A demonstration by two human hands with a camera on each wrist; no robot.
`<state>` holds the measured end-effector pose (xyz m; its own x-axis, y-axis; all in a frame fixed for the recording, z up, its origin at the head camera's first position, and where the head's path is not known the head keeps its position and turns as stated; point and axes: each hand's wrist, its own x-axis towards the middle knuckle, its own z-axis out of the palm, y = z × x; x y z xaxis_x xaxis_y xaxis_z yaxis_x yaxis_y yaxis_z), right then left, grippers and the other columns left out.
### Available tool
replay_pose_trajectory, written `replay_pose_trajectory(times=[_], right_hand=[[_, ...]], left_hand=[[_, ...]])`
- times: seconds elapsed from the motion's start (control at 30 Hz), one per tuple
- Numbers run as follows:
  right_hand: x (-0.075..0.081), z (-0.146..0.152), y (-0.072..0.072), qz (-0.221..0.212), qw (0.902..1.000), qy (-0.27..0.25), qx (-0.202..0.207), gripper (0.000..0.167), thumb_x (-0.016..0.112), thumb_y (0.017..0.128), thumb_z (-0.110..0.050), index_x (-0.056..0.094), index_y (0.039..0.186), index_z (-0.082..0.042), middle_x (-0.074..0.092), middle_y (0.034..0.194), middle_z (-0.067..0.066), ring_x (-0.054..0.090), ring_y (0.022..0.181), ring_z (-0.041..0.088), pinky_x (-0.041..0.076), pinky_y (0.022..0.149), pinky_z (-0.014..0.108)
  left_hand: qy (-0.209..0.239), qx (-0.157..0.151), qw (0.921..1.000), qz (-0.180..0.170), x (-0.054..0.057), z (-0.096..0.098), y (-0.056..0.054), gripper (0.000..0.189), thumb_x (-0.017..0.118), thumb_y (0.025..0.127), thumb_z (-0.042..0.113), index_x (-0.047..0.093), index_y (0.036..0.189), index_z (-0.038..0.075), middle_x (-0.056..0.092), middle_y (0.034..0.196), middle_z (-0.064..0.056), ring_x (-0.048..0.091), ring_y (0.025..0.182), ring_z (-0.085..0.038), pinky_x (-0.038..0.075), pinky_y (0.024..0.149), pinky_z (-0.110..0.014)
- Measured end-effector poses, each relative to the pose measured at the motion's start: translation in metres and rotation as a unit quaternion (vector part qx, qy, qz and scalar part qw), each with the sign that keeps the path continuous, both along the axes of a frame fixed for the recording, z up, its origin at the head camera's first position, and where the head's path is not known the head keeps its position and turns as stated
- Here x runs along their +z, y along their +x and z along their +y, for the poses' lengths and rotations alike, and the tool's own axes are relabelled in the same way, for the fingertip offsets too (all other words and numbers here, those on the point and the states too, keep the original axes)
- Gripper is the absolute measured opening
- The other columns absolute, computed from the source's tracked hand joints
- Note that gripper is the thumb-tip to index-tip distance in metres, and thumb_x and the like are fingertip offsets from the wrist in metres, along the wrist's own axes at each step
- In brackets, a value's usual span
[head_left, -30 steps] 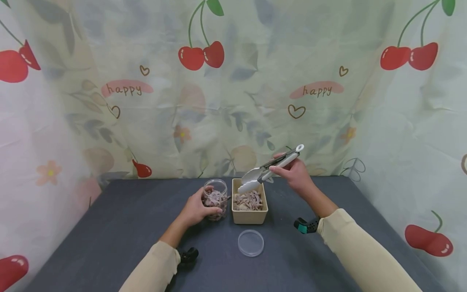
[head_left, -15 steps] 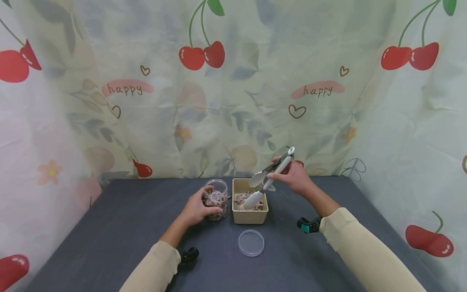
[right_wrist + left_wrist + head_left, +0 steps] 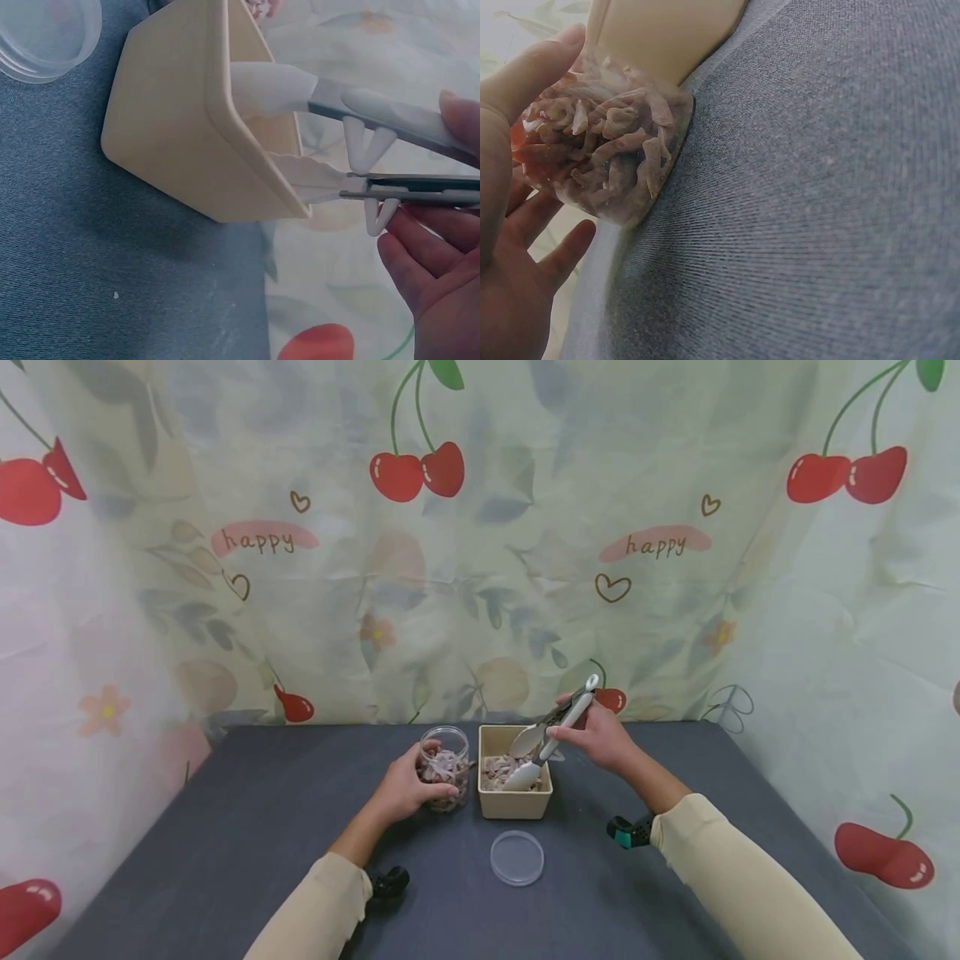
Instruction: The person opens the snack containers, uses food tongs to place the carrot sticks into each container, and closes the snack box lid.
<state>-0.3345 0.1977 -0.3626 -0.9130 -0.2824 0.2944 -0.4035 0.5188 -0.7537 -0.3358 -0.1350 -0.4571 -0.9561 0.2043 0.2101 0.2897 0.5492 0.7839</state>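
Observation:
My left hand [image 3: 401, 789] grips a clear jar [image 3: 447, 781] standing on the table, fingers and thumb wrapped about its side. Curled, brownish-pink dried strips [image 3: 622, 142] fill much of the jar in the left wrist view; their exact kind is unclear. A beige rectangular bin [image 3: 513, 807] stands just right of the jar and holds more such strips [image 3: 496, 768]. My right hand [image 3: 606, 739] holds white-and-grey tongs [image 3: 567, 725] from above right. The tongs' two white heads [image 3: 274, 86] reach inside the bin, spread apart. Its wall hides their tips in the right wrist view.
A round clear lid [image 3: 517, 858] lies flat on the dark table [image 3: 247, 843] in front of the bin. A patterned cloth curtain [image 3: 450, 543] rises behind the table and at both sides. Black bands [image 3: 628, 832] are worn at the wrists.
The tongs have come down from above the bin into it, and their heads have spread along the way. My left hand and the jar have stayed in place.

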Motion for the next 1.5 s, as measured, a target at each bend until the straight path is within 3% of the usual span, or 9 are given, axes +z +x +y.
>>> replay_pose_trajectory(times=[0.17,0.7,1.0,1.3,1.5], right_hand=[[-0.005,-0.001,-0.002,0.000,0.9997,-0.015,-0.018,0.049,0.072,0.090,-0.017,0.050,0.128,0.004,0.065,0.106,0.018,0.063,0.099,0.030,0.051,0.081,0.041],[-0.015,-0.006,-0.002,0.033,0.9965,-0.043,-0.063,0.033,0.074,0.088,-0.013,0.060,0.113,0.001,0.067,0.099,0.014,0.065,0.091,0.026,0.050,0.075,0.036],[-0.014,-0.002,-0.004,0.017,0.9973,-0.070,-0.012,0.039,0.072,0.089,-0.010,0.053,0.120,0.004,0.063,0.108,0.020,0.063,0.097,0.025,0.050,0.078,0.032],[-0.009,0.005,-0.007,-0.010,0.9920,-0.118,0.046,0.044,0.069,0.090,-0.005,0.046,0.125,0.009,0.057,0.115,0.026,0.061,0.094,0.015,0.049,0.078,0.025],[-0.007,0.007,-0.006,-0.019,0.9929,-0.101,0.060,0.049,0.070,0.089,-0.005,0.044,0.128,0.008,0.057,0.115,0.027,0.062,0.095,0.019,0.050,0.078,0.026]], left_hand=[[0.000,0.001,1.0000,0.000,0.001,0.000,0.000,0.084,0.089,0.070,0.034,0.049,0.140,0.011,0.053,0.137,-0.007,0.053,0.113,-0.024,0.042,0.093,-0.046],[-0.003,0.002,1.0000,0.007,0.001,0.001,-0.001,0.083,0.090,0.069,0.032,0.049,0.139,0.010,0.054,0.135,-0.007,0.054,0.111,-0.024,0.042,0.092,-0.045],[-0.006,0.004,1.0000,0.002,0.002,0.001,0.000,0.081,0.089,0.069,0.032,0.050,0.138,0.015,0.054,0.136,-0.006,0.053,0.113,-0.025,0.041,0.093,-0.046],[-0.004,0.006,1.0000,0.003,0.001,0.000,0.000,0.081,0.090,0.069,0.032,0.050,0.138,0.014,0.054,0.135,-0.006,0.053,0.114,-0.024,0.041,0.094,-0.045],[0.000,0.007,1.0000,0.003,0.002,0.001,0.001,0.082,0.090,0.068,0.033,0.051,0.137,0.015,0.055,0.134,-0.006,0.053,0.112,-0.024,0.041,0.093,-0.045]])
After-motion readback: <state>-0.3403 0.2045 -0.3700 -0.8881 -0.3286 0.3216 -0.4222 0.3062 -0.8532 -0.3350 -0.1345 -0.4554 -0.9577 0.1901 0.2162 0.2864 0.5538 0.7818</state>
